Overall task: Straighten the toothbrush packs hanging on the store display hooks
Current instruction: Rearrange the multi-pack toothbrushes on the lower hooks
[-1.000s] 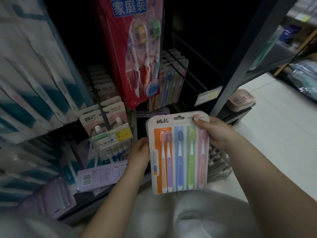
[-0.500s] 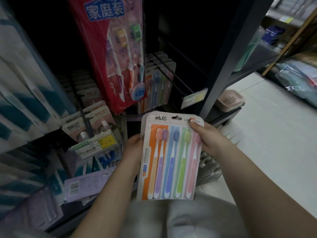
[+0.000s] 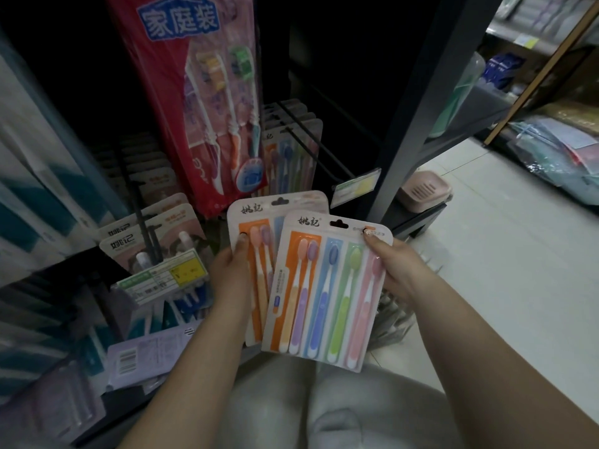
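You are facing a dark display rack [image 3: 431, 102] with rows of hooks. The biggest thing on it is a red family pack [image 3: 194, 102] hanging at the top centre; through its clear front you can make out at least three brushes, though blur hides the exact count. To the left hang blurred white and teal packs [image 3: 39, 176], too smeared to count. Just right of the red pack, a row of pastel packs [image 3: 291, 147] hangs one behind another on a long black hook [image 3: 311, 137], with a price tag [image 3: 356, 187] at its tip. Lower left, pink-topped packs [image 3: 155, 234] hang on another hook behind a green and yellow label [image 3: 163, 277]. A lilac pack [image 3: 149, 354] lies flat below them, barcode up. On the low shelf at the right edge stands a pink soap dish [image 3: 423, 191].

You hold two matching toothbrush packs, off the hooks and in front of your lap. The front pack [image 3: 327, 286] leans slightly right and shows five brushes: orange, purple, blue, green, pink. The rear pack [image 3: 259, 228] stands straighter and is half covered by the front one; only two of its brushes show clearly.

Your left hand [image 3: 231, 280] grips the rear pack at its left edge, thumb pressed on the face. Your right hand [image 3: 400, 270] pinches the front pack's right edge, thumb tip near the top corner, fingers curled behind.
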A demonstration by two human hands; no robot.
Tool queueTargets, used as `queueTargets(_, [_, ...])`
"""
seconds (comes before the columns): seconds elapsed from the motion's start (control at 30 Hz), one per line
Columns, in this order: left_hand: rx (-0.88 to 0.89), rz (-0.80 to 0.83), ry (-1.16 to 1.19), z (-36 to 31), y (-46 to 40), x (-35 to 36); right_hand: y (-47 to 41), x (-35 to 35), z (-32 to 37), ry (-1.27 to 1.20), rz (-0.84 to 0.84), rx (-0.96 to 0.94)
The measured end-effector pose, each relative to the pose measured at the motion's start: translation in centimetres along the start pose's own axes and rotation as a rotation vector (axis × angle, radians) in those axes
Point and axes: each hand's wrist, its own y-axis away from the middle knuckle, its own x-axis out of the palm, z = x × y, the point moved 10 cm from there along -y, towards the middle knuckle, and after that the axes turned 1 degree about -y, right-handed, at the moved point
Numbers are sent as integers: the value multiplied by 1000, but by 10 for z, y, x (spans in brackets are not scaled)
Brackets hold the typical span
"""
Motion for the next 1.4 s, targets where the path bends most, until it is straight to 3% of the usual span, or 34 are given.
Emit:
queueTargets(0.4, [313, 117, -118, -48, 8, 27, 7, -5, -17, 200, 92, 106])
queueTargets(0.7, [264, 211, -131, -48, 9, 63, 3, 2, -22, 184, 128, 89])
queueTargets(1.4, [259, 179, -134, -42, 6, 85, 0, -3, -29, 205, 110, 136])
